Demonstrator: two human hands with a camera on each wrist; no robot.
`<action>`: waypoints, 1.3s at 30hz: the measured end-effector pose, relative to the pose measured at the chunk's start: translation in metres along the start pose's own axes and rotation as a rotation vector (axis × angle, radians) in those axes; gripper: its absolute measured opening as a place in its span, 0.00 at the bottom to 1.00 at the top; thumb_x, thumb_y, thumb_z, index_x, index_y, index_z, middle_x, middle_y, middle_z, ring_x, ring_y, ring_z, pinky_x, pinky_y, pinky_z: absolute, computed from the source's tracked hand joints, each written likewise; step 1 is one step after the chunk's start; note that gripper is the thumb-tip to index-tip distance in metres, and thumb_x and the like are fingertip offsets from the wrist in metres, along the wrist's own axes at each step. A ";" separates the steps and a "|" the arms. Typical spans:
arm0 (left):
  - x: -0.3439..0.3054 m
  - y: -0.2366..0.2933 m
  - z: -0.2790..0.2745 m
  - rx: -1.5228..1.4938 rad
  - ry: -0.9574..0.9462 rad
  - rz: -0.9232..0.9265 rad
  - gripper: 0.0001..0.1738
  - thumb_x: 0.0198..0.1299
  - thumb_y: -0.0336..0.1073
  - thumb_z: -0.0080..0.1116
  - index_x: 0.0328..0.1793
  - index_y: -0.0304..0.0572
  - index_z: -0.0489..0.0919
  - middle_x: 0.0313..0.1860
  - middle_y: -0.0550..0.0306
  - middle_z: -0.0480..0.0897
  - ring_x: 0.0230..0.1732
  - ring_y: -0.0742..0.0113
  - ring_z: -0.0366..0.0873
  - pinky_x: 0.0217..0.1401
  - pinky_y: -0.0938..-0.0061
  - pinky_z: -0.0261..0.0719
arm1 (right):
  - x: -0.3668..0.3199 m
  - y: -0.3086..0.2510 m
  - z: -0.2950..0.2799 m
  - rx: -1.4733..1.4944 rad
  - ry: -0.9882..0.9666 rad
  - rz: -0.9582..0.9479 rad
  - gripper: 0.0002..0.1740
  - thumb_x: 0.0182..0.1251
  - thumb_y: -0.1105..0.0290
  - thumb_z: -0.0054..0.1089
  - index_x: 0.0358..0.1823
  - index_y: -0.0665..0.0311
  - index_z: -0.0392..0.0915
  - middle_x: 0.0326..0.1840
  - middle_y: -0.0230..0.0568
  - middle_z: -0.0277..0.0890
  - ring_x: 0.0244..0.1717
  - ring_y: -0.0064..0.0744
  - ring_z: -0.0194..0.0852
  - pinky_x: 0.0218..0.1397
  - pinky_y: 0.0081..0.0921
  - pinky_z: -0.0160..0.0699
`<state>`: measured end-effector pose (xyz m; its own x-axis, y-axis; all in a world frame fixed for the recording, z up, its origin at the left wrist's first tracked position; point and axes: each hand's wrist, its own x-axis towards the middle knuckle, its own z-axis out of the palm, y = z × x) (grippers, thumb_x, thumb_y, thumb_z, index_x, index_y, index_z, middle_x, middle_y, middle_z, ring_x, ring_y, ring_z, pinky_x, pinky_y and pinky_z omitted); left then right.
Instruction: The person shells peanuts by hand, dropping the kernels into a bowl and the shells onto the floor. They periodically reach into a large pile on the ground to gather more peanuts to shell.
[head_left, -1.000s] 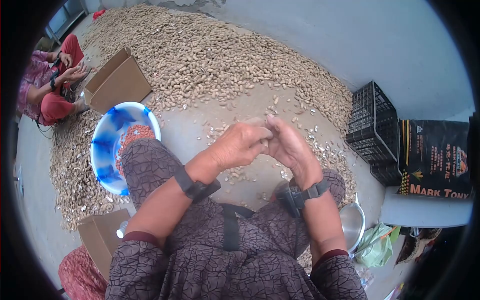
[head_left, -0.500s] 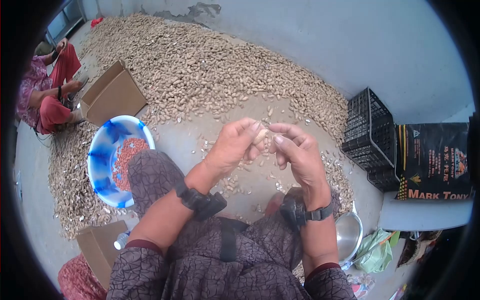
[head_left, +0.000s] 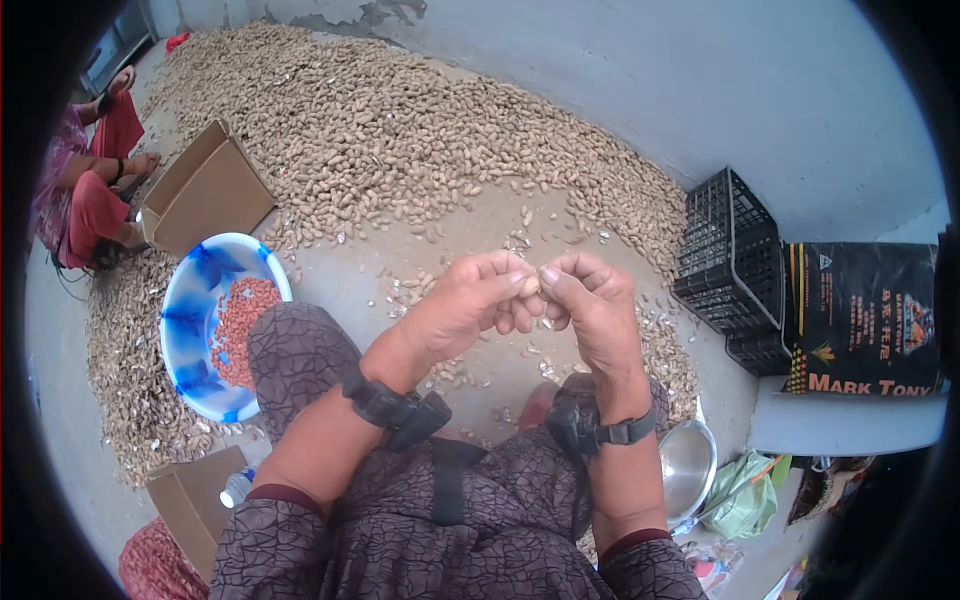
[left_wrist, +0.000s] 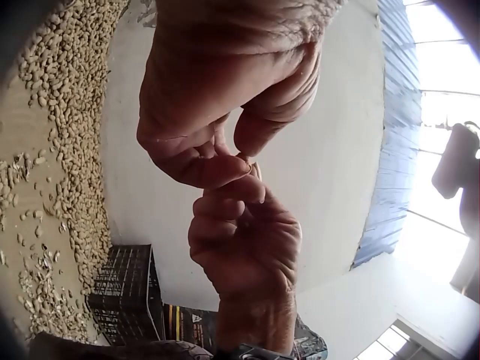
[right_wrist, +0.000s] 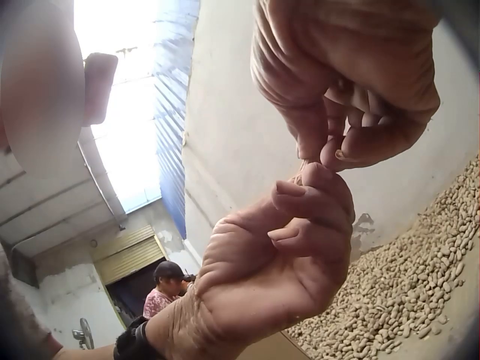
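In front of the lap, both hands meet fingertip to fingertip over a peanut (head_left: 528,287). My left hand (head_left: 468,302) pinches it between thumb and forefinger, the other fingers curled beneath. From the right, my right hand (head_left: 598,312) pinches at the same peanut with thumb and bent forefinger. The left wrist view shows only a sliver of it between the tips, as the fingers cover most. At the left knee, a blue and white basin (head_left: 185,330) holds a heap of shelled red-skinned peanut kernels (head_left: 243,325).
A big pile of unshelled peanuts (head_left: 390,130) spreads along the wall. Cardboard boxes (head_left: 215,195) lie at the left, near another seated person (head_left: 95,200). At the right are a black crate (head_left: 735,255), a printed black sack (head_left: 865,320), a metal bowl (head_left: 688,465) and a green bag (head_left: 745,490).
One second ago the hands were cupped together, the left over the right. They have separated slightly, the peanut came into sight in the left fingers, and the right fingertips have closed in on it.
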<state>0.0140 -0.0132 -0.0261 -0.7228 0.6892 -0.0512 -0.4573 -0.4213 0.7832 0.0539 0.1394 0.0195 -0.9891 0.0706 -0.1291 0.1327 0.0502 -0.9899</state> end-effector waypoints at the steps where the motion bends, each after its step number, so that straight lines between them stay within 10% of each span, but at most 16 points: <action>1: 0.000 0.002 -0.001 -0.013 -0.018 -0.015 0.10 0.61 0.39 0.49 0.39 0.39 0.72 0.29 0.60 0.78 0.25 0.77 0.75 0.25 0.87 0.71 | 0.001 0.000 0.000 -0.010 0.005 -0.020 0.06 0.58 0.71 0.54 0.29 0.67 0.75 0.21 0.31 0.74 0.19 0.14 0.67 0.20 0.10 0.64; 14: -0.002 0.002 0.004 0.067 -0.086 0.081 0.16 0.59 0.37 0.52 0.51 0.35 0.71 0.36 0.61 0.76 0.35 0.77 0.73 0.37 0.83 0.73 | 0.001 -0.003 0.004 0.062 -0.161 -0.011 0.23 0.54 0.70 0.61 0.49 0.75 0.68 0.35 0.38 0.73 0.32 0.20 0.71 0.34 0.16 0.71; 39: -0.009 0.009 0.015 0.088 -0.071 0.148 0.19 0.61 0.31 0.43 0.57 0.32 0.68 0.40 0.56 0.77 0.40 0.73 0.75 0.44 0.78 0.74 | 0.005 -0.001 0.009 0.294 -0.172 0.031 0.15 0.60 0.64 0.55 0.39 0.72 0.75 0.24 0.31 0.72 0.21 0.15 0.64 0.23 0.11 0.62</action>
<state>0.0239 -0.0141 -0.0089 -0.7389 0.6648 0.1096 -0.2996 -0.4700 0.8303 0.0488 0.1308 0.0192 -0.9844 -0.1031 -0.1423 0.1635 -0.2404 -0.9568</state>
